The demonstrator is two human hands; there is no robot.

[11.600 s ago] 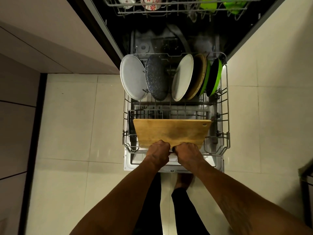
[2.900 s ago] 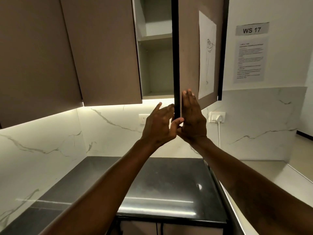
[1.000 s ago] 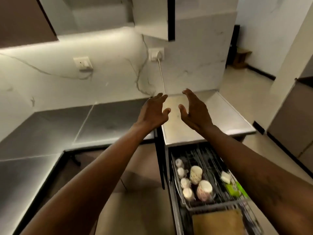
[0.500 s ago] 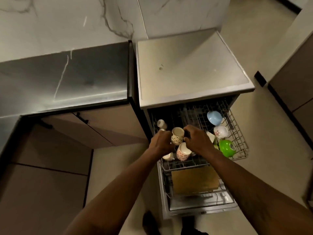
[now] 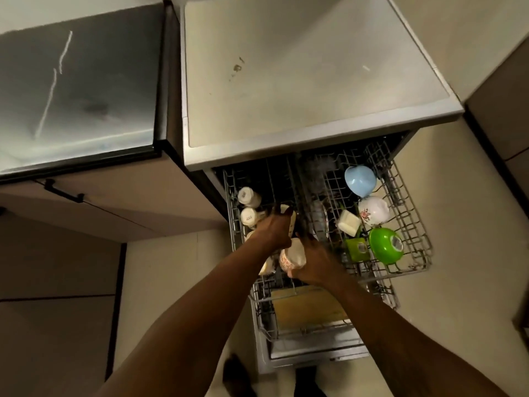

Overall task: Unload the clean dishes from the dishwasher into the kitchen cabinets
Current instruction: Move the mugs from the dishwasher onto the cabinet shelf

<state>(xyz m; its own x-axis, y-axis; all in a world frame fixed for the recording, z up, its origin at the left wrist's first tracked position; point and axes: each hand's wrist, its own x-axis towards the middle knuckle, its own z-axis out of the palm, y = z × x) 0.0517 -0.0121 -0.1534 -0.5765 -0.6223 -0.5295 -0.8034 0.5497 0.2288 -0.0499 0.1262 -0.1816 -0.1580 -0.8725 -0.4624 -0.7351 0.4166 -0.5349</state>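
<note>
The dishwasher's upper rack (image 5: 412, 224) is pulled out, with white cups (image 5: 249, 196) at its left and a blue bowl (image 5: 360, 180), a flowered white bowl (image 5: 373, 210) and a green bowl (image 5: 385, 245) at its right. My left hand (image 5: 276, 227) grips a patterned mug (image 5: 287, 214) in the rack's left half. My right hand (image 5: 315, 262) wraps round a red-patterned mug (image 5: 292, 257) just in front of it. Below, a wooden cutting board (image 5: 306, 308) stands in the lower rack (image 5: 263, 319).
The dishwasher's grey top (image 5: 300, 67) lies beyond the rack, with a dark countertop (image 5: 77, 90) to its left. Beige floor (image 5: 443, 310) surrounds the open door. Lower cabinet fronts (image 5: 57, 267) stand on the left, and another cabinet (image 5: 503, 124) on the right.
Both hands have dropped from the upper cabinet door to the upper rack and closed round the two patterned mugs. The view has tilted downward.
</note>
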